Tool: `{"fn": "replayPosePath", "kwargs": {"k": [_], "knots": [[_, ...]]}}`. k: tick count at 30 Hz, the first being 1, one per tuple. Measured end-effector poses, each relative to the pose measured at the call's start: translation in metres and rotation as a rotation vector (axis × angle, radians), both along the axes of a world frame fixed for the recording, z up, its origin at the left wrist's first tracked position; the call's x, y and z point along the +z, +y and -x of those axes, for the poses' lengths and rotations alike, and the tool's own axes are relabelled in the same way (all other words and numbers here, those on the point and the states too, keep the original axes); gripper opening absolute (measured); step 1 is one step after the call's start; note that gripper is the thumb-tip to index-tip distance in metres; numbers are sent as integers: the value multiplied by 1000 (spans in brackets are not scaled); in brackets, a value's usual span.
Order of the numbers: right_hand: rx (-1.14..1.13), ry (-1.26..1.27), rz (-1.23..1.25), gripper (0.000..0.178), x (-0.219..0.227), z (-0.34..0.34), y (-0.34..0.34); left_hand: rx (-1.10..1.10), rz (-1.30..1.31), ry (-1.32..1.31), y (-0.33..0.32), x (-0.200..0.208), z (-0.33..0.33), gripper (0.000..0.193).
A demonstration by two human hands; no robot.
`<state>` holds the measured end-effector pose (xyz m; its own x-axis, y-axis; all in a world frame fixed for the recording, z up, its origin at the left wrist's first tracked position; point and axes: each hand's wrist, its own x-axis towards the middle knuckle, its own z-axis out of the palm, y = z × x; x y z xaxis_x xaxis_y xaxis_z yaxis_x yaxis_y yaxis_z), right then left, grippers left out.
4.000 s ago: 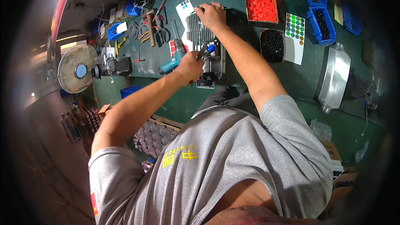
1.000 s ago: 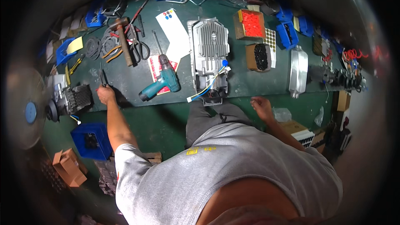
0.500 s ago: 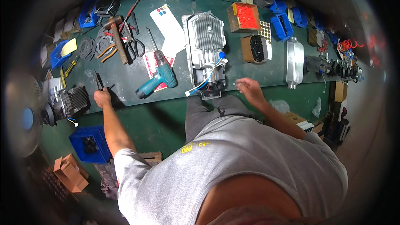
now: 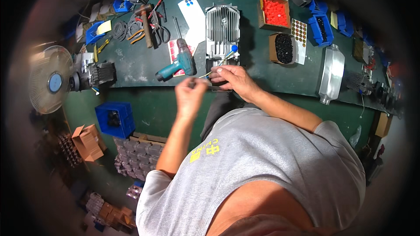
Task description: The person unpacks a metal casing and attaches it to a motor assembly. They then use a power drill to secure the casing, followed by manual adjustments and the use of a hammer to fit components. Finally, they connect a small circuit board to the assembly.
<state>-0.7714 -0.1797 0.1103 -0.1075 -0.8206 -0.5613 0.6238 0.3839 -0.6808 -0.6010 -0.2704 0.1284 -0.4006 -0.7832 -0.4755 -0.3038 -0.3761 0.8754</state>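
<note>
A finned silver metal housing (image 4: 222, 26) lies near the bench's front edge, its near end partly hidden by my hands. Over that end, my right hand (image 4: 238, 81) is closed, thumb and fingers pinched on thin wires (image 4: 225, 58) that come out beside a round blue part (image 4: 235, 48). My left hand (image 4: 189, 95) is just left of it, closed around a small dark hand tool (image 4: 192, 84); motion blur hides its exact kind. The wire ends lie between both hands.
A teal cordless drill (image 4: 181, 63) lies left of the housing, with a hammer (image 4: 146, 26) and scissors beyond. To the right stand boxes of red parts (image 4: 274, 12) and black parts (image 4: 284, 48), and a silver canister (image 4: 331, 74). A fan (image 4: 54, 83) is far left.
My left hand has come right from the bench's left side, carrying the dark tool from there. My right hand has moved left onto the wires. The view has shifted leftward.
</note>
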Motion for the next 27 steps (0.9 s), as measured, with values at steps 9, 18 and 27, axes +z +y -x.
{"fn": "replayPosePath", "kwargs": {"k": [9,18,27], "knots": [[-2,-60,58,22,-48,32,49,-220,39,-144,68,-18,46,22],[-144,-2,17,26,-72,24,40,-146,10,-201,65,-18,29,21],[-161,72,-7,22,-69,16,30,-241,-67,-220,40,17,44,42]]}}
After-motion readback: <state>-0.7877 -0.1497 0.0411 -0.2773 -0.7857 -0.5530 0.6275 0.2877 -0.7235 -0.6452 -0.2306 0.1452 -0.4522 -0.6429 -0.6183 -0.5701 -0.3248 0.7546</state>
